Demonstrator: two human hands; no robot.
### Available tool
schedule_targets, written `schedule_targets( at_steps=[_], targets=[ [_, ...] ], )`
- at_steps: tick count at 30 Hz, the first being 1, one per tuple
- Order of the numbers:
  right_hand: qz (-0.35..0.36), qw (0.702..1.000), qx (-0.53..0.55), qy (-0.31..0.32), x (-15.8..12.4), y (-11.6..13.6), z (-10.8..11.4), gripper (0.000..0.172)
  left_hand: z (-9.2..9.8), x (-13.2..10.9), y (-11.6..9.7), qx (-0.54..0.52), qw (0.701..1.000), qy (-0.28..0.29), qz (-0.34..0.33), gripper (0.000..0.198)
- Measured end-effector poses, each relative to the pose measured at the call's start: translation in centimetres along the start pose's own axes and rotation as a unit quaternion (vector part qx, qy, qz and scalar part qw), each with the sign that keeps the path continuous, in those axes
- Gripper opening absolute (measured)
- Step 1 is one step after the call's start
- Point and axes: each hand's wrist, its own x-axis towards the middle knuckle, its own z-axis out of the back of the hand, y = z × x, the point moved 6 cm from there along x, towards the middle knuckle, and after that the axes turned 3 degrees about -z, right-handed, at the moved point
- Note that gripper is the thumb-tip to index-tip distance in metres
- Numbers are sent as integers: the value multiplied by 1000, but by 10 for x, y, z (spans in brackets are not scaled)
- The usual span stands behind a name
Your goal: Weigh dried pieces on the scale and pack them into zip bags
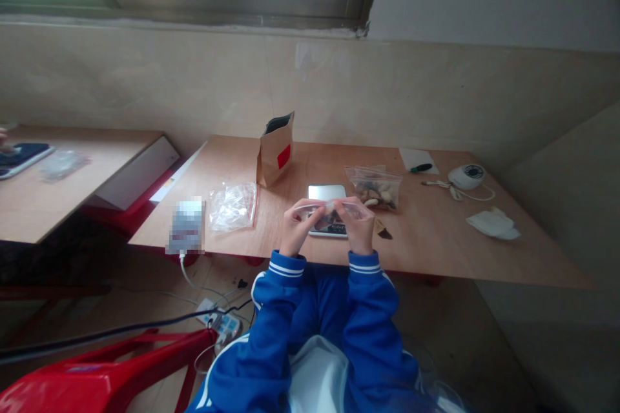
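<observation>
Between them, my left hand point(298, 226) and my right hand point(357, 224) grip a small clear plastic bag point(330, 206) by its top edge, thumbs and fingers pinched together. The bag hangs over a white kitchen scale point(327, 192) and partly covers it. What the bag holds is hard to make out. Just beyond my right hand lies a clear zip bag point(382, 192) with brown and pale dried pieces in it. A dark brown dried piece point(384, 231) lies on the table beside my right hand.
A brown paper pouch point(276, 155) stands open at the back, with clear plastic bags point(232, 206) to its left. A cabled device point(186, 227) sits at the left edge. On the right are a marker point(421, 168), a white camera point(465, 176) and white tissue point(493, 224). A red stool point(106, 368) stands below left.
</observation>
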Motion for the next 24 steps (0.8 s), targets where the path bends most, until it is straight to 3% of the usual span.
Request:
schedule_targets(
  at_steps=[5,10,17,21,24],
  targets=[
    [-17,997,67,28,-1,4,-4,18,-3,0,-6,-1,1000,-26,-15,19],
    [-40,986,142,76,-3,7,-10,38,-2,-1,-9,0,999,-47,-16,20],
    [-24,995,94,10,-2,12,-9,29,-6,-3,-8,-26,998,-53,0,21],
    [-19,997,79,1,-2,14,-11,27,-8,-1,-10,-7,999,-43,-29,20],
    [-8,997,71,-12,-2,15,-10,27,-8,-1,-6,-5,999,-49,-11,22]
  ],
)
